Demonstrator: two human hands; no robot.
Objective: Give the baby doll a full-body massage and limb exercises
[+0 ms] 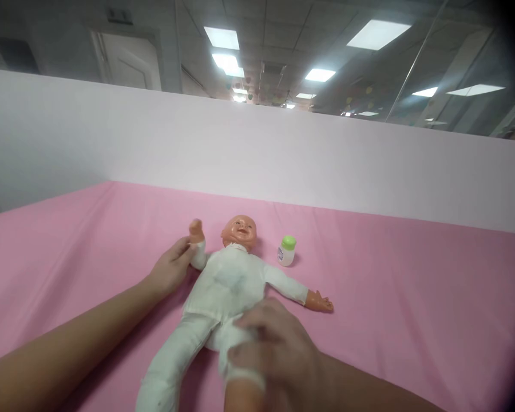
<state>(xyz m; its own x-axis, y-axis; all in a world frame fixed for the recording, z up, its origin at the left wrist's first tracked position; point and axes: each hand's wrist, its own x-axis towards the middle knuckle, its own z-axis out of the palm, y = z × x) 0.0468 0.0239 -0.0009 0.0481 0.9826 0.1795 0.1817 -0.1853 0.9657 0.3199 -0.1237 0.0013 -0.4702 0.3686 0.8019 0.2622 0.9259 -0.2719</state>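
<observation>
A baby doll (229, 280) with a white cloth body lies on its back, its head (240, 232) toward the far side. My left hand (174, 266) is closed around the doll's raised forearm, just below its plastic hand. Over the doll's thigh on the right side of the view is my right hand (278, 349), smeared by motion. Its thumb and fingers are apart, and it hides part of that leg; whether it touches the cloth is unclear. The doll's other arm (287, 284) stretches out to the right.
A small bottle (286, 256) with a green cap stands beside the doll's head. The pink sheet (395, 297) under everything has soft folds. Behind it runs a low white wall (257, 149), with glass and ceiling lights above.
</observation>
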